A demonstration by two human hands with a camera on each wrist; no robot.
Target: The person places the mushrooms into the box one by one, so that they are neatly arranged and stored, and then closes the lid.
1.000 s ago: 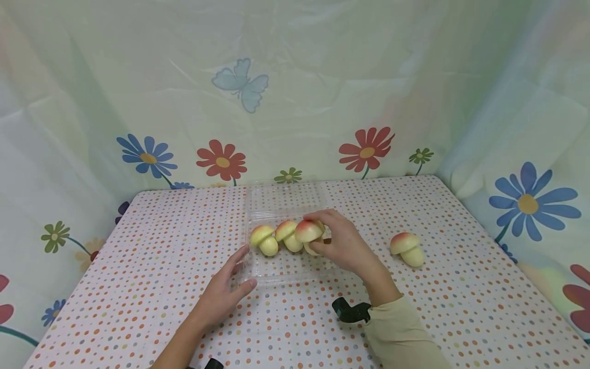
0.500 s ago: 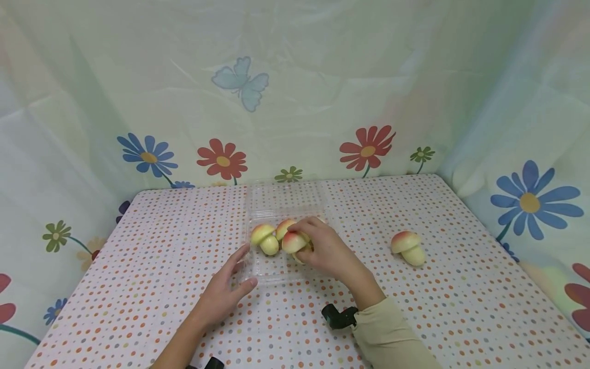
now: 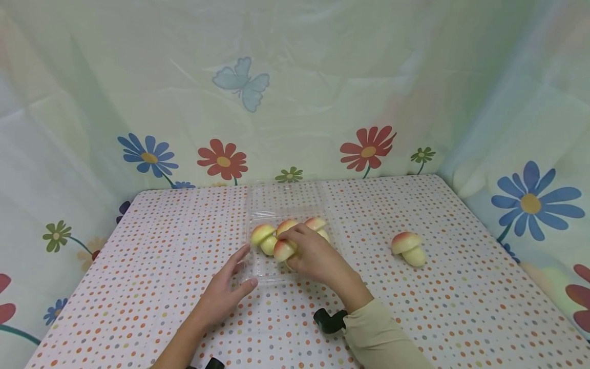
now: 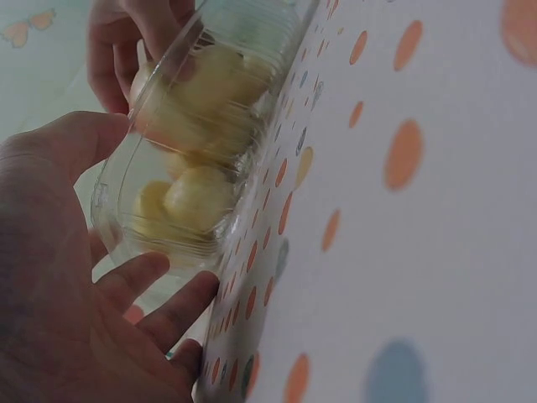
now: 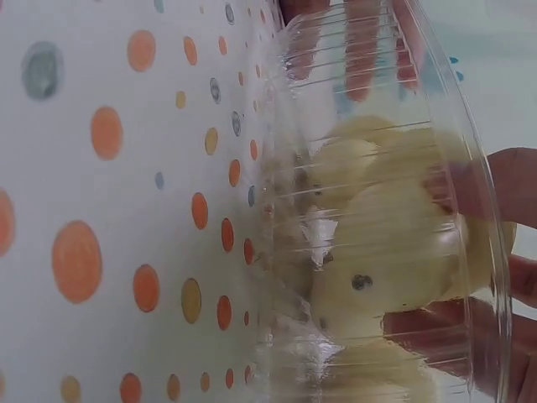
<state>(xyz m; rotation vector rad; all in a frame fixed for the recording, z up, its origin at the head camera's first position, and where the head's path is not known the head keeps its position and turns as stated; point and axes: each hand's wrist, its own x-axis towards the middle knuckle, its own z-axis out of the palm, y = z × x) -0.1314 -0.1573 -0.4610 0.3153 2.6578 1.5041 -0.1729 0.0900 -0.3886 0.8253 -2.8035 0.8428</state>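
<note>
My right hand (image 3: 318, 259) pinches a toy mushroom (image 3: 283, 251) with a red-tinged, yellowish cap, low inside the clear plastic clamshell box (image 3: 265, 271). Three like it stand in a row behind: a left mushroom (image 3: 264, 234), a middle mushroom (image 3: 286, 225) partly covered by the hand, and a right mushroom (image 3: 315, 224). At the box's left side rests my left hand (image 3: 221, 294), fingers spread. In the left wrist view its thumb reaches the box rim (image 4: 109, 189). The right wrist view shows the fingers (image 5: 453, 189) through the clear wall.
One more toy mushroom (image 3: 409, 248) lies on the dotted tablecloth (image 3: 451, 287) to the right of the box. The box's lid (image 3: 286, 197) is folded back toward the flowered backdrop (image 3: 295, 102). Black wrist cameras, such as the right one (image 3: 328, 321), stick out below the hands.
My right hand has moved left and toward me with its mushroom, from the box's right side to its front middle. The right mushroom in the row has come into view. The left hand stays.
</note>
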